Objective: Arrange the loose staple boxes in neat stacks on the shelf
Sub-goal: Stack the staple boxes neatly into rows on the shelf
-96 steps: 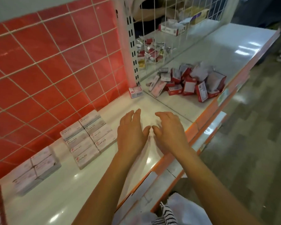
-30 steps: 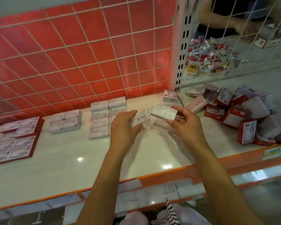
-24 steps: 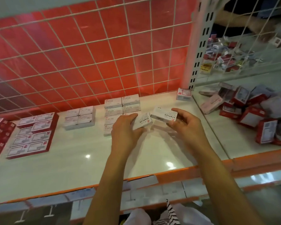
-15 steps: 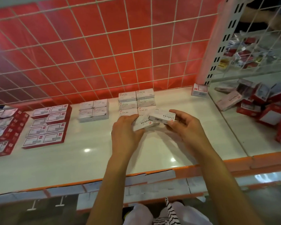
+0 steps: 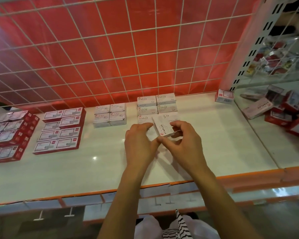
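Staple box [image 5: 163,128], long axis toward wire mesh [image 5: 156,55]

Shot wide-angle from head height, the only view. Looks forward and steeply down onto a white shelf [image 5: 76,169], close in. Faces the red wire-grid back panel [image 5: 110,49]. Takes in both forearms from the bottom edge, left hand [image 5: 140,144] and right hand [image 5: 185,142] meeting on a staple box [image 5: 163,129] near centre. Blurs the far right past a perforated upright [image 5: 248,49], possibly a neighbouring bay.
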Motion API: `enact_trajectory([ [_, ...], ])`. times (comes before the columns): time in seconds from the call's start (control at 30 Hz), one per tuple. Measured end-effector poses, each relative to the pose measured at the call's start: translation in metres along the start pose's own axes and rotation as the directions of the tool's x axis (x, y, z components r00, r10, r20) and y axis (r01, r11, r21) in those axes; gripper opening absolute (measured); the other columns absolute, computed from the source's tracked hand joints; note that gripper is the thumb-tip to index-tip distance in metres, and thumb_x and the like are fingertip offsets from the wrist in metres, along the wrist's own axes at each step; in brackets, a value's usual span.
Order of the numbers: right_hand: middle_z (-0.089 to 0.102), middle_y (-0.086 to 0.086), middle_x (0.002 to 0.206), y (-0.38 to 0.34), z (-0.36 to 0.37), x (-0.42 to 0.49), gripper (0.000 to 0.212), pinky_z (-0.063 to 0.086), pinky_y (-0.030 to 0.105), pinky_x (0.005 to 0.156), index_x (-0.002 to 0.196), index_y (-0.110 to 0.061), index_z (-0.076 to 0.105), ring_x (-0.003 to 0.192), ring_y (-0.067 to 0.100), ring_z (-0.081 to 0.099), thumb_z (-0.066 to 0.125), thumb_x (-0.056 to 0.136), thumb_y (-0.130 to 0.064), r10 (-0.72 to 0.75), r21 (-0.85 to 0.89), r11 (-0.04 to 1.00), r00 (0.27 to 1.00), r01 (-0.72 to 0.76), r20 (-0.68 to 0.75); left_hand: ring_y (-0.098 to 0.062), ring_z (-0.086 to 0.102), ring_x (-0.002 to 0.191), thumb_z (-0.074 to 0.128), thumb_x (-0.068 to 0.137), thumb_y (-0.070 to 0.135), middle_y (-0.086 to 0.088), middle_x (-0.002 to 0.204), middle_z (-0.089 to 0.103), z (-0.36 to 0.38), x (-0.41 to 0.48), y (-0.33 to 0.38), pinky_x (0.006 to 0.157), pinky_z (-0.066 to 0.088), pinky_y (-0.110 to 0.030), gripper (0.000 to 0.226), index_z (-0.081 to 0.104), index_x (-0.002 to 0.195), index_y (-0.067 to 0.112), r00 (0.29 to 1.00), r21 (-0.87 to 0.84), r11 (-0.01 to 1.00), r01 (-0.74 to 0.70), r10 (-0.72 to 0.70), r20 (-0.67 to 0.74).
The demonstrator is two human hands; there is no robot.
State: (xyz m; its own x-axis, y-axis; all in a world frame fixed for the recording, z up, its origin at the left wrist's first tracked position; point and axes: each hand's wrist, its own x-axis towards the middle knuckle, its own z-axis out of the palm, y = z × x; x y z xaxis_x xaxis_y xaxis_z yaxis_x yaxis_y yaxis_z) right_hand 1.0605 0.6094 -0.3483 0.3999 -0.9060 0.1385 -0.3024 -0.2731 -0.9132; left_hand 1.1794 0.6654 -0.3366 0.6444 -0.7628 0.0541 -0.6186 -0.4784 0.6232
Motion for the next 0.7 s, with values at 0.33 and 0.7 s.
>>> enact_trajectory([
  [0.33, 0.050, -0.008, 0.129, 0.007, -0.032, 0.035, 0.061, 0.046, 0.013, 0.086, 0.131, -0.035, 0.048, 0.111, -0.002, 0.050, 0.053, 0.087, 0.006, -0.022, -0.015, 0.999, 0.900, 0.032, 0.435, -0.001, 0.049, 0.098, 0.082, 0.073, 0.025, 0.010, 0.118, 0.058, -0.030, 0.010, -0.019, 0.072, 0.039, -0.001, 0.052, 0.063, 0.120, 0.031, 0.920, -0.130, 0.982, -0.138, 0.176, 0.351],
  [0.7, 0.062, -0.014, 0.114, -0.002, -0.046, 0.052, 0.054, 0.055, 0.032, 0.087, 0.119, -0.032, 0.059, 0.106, 0.005, 0.059, 0.073, 0.076, -0.001, 0.062, -0.023, 0.998, 0.732, -0.064, 0.678, -0.001, 0.049, 0.099, 0.079, 0.077, 0.027, 0.011, 0.124, 0.057, -0.037, 0.016, -0.024, 0.080, 0.046, -0.013, 0.048, 0.062, 0.122, 0.035, 0.890, -0.114, 0.982, -0.153, 0.187, 0.415],
])
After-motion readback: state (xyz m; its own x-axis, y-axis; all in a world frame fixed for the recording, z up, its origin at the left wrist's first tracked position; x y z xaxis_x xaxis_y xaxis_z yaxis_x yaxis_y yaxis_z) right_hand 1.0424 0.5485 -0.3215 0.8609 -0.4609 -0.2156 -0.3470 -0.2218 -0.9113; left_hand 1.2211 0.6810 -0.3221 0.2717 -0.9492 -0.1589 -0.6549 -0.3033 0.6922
